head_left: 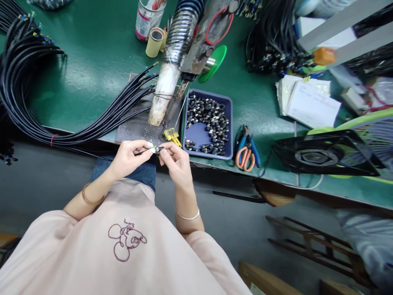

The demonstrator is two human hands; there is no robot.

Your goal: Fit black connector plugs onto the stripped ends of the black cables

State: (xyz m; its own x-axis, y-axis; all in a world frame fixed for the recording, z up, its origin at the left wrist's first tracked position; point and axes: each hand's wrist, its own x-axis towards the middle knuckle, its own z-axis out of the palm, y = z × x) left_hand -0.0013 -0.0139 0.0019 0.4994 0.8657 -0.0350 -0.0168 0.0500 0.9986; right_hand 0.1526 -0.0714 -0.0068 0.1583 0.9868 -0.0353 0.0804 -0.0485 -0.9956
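Observation:
Just off the table's front edge, my left hand (127, 157) is closed in a pinch on the end of a black cable (141, 153), where a bit of yellow wire shows. White wraps cover some of its fingertips. Touching that end from the right, my right hand (179, 164) is closed on a small black connector (159, 150), partly hidden by the fingers. Beyond them lies a dark work plate (135, 130) with solder-like specks and a small yellow piece (172, 136). Right of it sits a blue-grey tray (231, 123) of small black connectors (211, 123).
A bundle of black cables (92, 133) curves along the left. Above the plate hang a wrapped duct (184, 24) and a metal arm (196, 55) with a green spool (217, 61). Pliers (252, 149), a black fan (322, 156) and papers (310, 102) lie right.

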